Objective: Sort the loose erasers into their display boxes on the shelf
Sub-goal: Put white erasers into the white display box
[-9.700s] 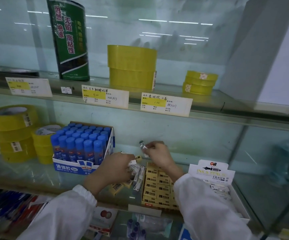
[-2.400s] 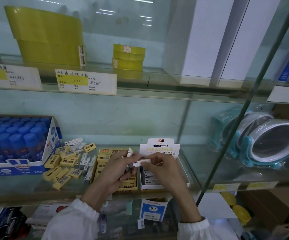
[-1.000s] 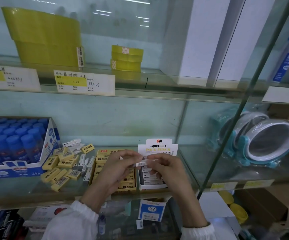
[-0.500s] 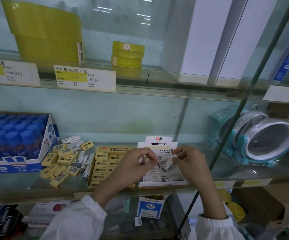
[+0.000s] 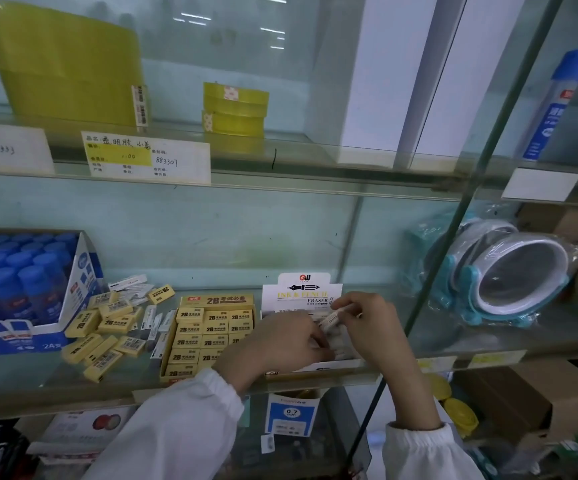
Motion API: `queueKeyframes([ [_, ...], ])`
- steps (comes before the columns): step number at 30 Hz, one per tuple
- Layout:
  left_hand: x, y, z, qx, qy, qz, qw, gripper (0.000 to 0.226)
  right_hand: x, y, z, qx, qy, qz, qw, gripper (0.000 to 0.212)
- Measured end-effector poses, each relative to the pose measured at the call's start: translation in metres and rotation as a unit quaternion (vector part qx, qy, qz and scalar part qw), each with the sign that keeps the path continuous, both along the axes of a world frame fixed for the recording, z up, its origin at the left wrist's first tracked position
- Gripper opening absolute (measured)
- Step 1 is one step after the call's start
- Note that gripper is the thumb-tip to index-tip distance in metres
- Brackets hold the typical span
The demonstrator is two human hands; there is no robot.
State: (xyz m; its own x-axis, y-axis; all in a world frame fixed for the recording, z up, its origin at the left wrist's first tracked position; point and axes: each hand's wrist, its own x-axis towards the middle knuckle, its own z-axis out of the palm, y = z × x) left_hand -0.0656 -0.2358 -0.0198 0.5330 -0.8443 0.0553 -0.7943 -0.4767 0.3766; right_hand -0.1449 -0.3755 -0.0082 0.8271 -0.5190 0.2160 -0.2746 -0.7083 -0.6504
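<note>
The glass shelf [image 5: 20, 386] carries everything here, and the biggest thing on it is the blue box of glue sticks [image 5: 20, 292] at the left; next in size are the two display boxes side by side, the yellow 2B box [image 5: 207, 327] with its rows nearly full, and just to its right the white ink-and-pencil eraser box [image 5: 301, 296] with its upright header card. Both hands work over the white box: the left hand [image 5: 280, 344] is curled down among the erasers inside it, and whether it pinches one cannot be told, since the fingers hide it, while the right hand [image 5: 370, 323] holds a white sleeved eraser [image 5: 332, 318] pinched narrowly between thumb and fingertips, tilted above the box's back rows. Smallest are the loose yellow erasers [image 5: 103, 337], scattered on the glass between the glue sticks and the yellow box, with a few loose white erasers [image 5: 131, 285] behind them and more slim ones lying along the yellow box's left wall. These pieces should be very light, firm with a slight give, and not fragile; the paper sleeves look smooth, so a sleeve may slide on its rubber if gripped by the ends. Taking each by its long sides, across the sleeve's middle, seems safest, and light pressure should do
</note>
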Motion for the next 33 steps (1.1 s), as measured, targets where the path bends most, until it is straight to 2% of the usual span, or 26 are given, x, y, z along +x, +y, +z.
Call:
queueKeyframes([
  [5, 0.006, 0.0, 0.008, 0.054, 0.047, -0.067, 0.995, 0.033, 0.005, 0.0, -0.003, -0.011, 0.053, -0.011, 0.998, 0.028],
  [8, 0.012, 0.005, 0.007, 0.045, 0.076, -0.079, 0.993, 0.034, 0.007, -0.002, -0.004, -0.021, 0.08, -0.001, 0.997, 0.025],
  [10, 0.014, 0.012, 0.005, -0.023, 0.122, -0.053, 0.991, 0.028, 0.006, -0.002, -0.003, -0.034, 0.096, 0.01, 0.995, 0.023],
  [12, 0.017, 0.018, 0.0, -0.132, 0.173, -0.009, 0.976, 0.019, 0.005, -0.001, -0.004, -0.051, 0.106, 0.023, 0.993, 0.022],
  [14, 0.019, 0.022, -0.005, -0.228, 0.238, 0.04, 0.943, 0.017, 0.004, 0.001, -0.005, -0.076, 0.11, 0.035, 0.99, 0.019],
  [15, 0.019, 0.025, -0.006, -0.27, 0.288, 0.066, 0.916, 0.019, 0.003, 0.002, -0.005, -0.092, 0.115, 0.04, 0.988, 0.017],
  [17, 0.022, 0.029, -0.01, -0.363, 0.404, 0.092, 0.835, 0.023, 0.003, 0.005, -0.007, -0.127, 0.127, 0.057, 0.982, 0.019],
  [19, 0.024, 0.033, -0.012, -0.435, 0.496, 0.077, 0.747, 0.036, 0.001, 0.005, -0.008, -0.145, 0.137, 0.077, 0.977, 0.025],
  [20, 0.025, 0.036, -0.013, -0.453, 0.518, 0.073, 0.722, 0.04, 0.0, 0.005, -0.007, -0.147, 0.14, 0.079, 0.976, 0.025],
  [21, 0.024, 0.038, -0.012, -0.459, 0.523, 0.071, 0.715, 0.042, 0.0, 0.005, -0.006, -0.144, 0.144, 0.078, 0.976, 0.025],
  [30, 0.018, 0.039, -0.014, -0.432, 0.485, 0.094, 0.755, 0.048, 0.002, 0.007, -0.01, -0.118, 0.142, 0.074, 0.98, 0.027],
  [33, 0.016, 0.04, -0.014, -0.413, 0.472, 0.089, 0.774, 0.048, 0.0, 0.011, -0.01, -0.128, 0.058, 0.06, 0.988, 0.024],
])
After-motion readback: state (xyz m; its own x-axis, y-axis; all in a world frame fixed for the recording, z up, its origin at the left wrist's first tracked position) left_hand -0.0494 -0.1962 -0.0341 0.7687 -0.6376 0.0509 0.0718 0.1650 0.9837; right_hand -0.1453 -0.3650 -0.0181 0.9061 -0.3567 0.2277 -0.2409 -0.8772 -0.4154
